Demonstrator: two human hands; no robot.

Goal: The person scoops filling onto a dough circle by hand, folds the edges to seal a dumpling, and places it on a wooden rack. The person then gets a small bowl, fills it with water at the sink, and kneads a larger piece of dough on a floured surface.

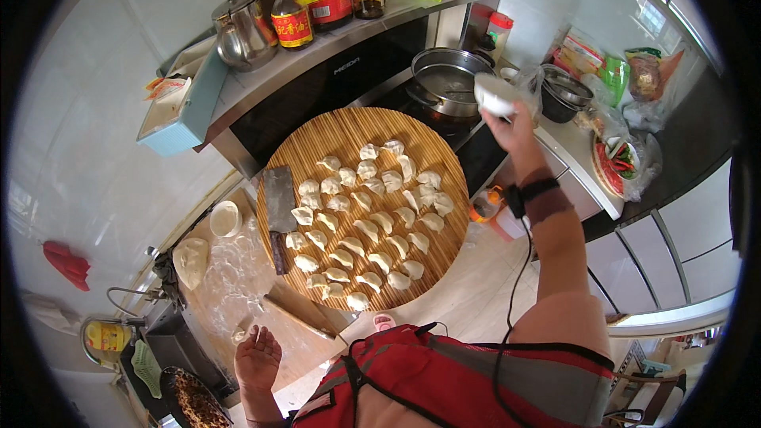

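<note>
My right hand (508,128) holds a white bowl (494,95), tilted, beside the right rim of a steel pot (455,80) on the stove; the pot holds liquid. My left hand (258,356) is raised palm up with its fingers apart, near a small piece of dough (239,334). Between my arms lies a round slatted board (362,125) bearing many folded dumplings (366,229). A cleaver (279,199) lies on its left side. A rolling pin (300,316) lies at the edge of the floured work board (226,303).
Left of the round board are a small bowl of flour (226,219) and a dough lump (191,263). A dark pan of filling (193,401) stands by the sink (184,342). Above the stove, a shelf (392,12) holds bottles. Another counter (579,160) holds a black pot (559,98) and a plate.
</note>
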